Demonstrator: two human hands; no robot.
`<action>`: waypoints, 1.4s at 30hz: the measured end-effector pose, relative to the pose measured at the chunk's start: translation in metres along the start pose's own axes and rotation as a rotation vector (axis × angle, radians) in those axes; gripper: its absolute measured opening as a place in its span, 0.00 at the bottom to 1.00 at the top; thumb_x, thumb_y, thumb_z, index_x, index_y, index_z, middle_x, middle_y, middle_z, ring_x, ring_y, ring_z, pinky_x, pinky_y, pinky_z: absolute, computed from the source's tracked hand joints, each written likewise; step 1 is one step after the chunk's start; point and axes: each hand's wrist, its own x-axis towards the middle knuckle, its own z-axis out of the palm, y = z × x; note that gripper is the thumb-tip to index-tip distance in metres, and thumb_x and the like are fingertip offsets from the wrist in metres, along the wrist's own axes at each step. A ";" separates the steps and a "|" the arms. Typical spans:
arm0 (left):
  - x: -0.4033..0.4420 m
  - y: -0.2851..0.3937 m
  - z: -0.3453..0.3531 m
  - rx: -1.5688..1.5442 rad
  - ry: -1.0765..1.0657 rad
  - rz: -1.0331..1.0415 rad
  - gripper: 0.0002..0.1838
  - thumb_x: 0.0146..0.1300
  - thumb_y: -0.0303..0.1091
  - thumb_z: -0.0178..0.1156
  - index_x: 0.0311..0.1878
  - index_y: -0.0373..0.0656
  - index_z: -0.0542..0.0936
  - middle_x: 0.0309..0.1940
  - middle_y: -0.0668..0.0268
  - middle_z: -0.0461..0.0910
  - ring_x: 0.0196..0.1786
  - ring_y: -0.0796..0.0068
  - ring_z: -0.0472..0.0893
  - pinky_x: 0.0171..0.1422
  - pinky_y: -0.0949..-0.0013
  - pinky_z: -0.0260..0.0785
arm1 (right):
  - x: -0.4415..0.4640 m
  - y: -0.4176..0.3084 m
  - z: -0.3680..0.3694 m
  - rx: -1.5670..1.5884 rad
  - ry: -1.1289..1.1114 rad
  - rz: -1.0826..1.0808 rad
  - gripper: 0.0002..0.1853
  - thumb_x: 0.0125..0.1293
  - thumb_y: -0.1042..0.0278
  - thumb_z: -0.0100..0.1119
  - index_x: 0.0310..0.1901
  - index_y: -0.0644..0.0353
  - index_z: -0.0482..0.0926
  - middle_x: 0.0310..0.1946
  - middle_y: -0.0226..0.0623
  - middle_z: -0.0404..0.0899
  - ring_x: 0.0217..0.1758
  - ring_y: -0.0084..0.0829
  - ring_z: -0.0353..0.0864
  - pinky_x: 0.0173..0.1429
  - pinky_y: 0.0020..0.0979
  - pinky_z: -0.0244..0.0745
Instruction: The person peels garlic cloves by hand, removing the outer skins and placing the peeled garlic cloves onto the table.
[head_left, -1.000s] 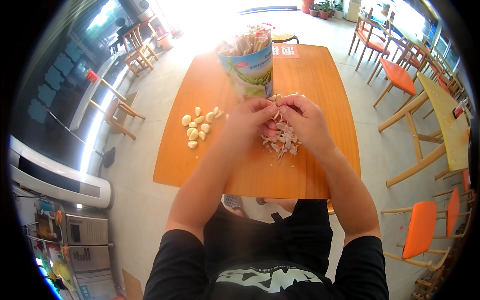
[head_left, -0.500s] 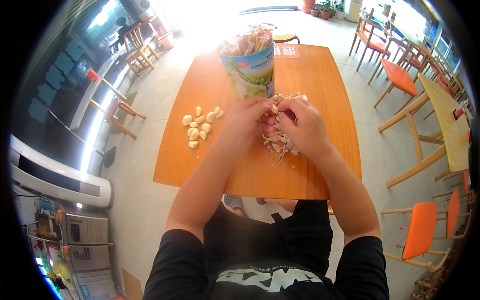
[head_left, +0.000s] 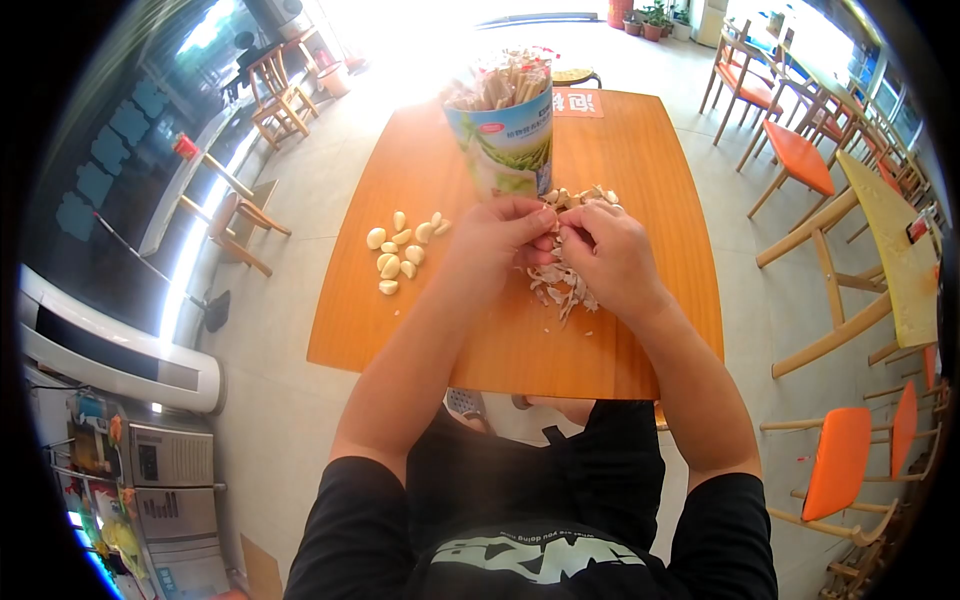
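Note:
My left hand (head_left: 508, 228) and my right hand (head_left: 608, 248) meet over the table, fingertips pinched together around a garlic clove that their fingers mostly hide. Below them lies a pile of papery garlic skins (head_left: 566, 288). Just beyond my fingers, unpeeled garlic cloves (head_left: 598, 194) are heaped, partly covered by my hands. To the left, several peeled cloves (head_left: 389, 262) lie loosely grouped on the wood.
A tall printed tub (head_left: 503, 150) full of thin paper-wrapped sticks stands on the wooden table (head_left: 480, 360), close behind my hands. A red-and-white sign (head_left: 578, 103) lies at the far edge. Orange-seated chairs (head_left: 797, 157) stand to the right.
My fingertips have shifted slightly and closed further over the clove, which showed more clearly before. The peeled cloves and the skins look the same.

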 end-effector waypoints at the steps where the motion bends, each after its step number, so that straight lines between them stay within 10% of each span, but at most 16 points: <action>1: 0.000 0.000 -0.001 -0.004 -0.011 -0.013 0.09 0.68 0.33 0.67 0.46 0.37 0.83 0.30 0.67 0.84 0.28 0.78 0.83 0.36 0.76 0.79 | 0.000 -0.001 0.000 -0.017 -0.005 -0.007 0.05 0.62 0.72 0.62 0.35 0.64 0.81 0.33 0.47 0.83 0.40 0.49 0.82 0.45 0.44 0.77; 26: -0.008 0.007 0.005 -0.005 -0.078 -0.120 0.10 0.66 0.27 0.64 0.48 0.33 0.82 0.30 0.66 0.81 0.26 0.81 0.73 0.28 0.77 0.61 | 0.004 0.007 -0.006 -0.114 0.118 0.093 0.03 0.60 0.73 0.60 0.31 0.62 0.78 0.31 0.45 0.81 0.37 0.48 0.81 0.43 0.44 0.76; 42: -0.004 0.005 0.005 -0.191 -0.010 -0.020 0.11 0.69 0.25 0.62 0.53 0.33 0.82 0.34 0.62 0.85 0.33 0.74 0.85 0.38 0.73 0.81 | 0.002 -0.003 -0.004 0.038 0.007 0.057 0.03 0.61 0.73 0.61 0.35 0.63 0.79 0.34 0.44 0.82 0.39 0.48 0.81 0.45 0.44 0.76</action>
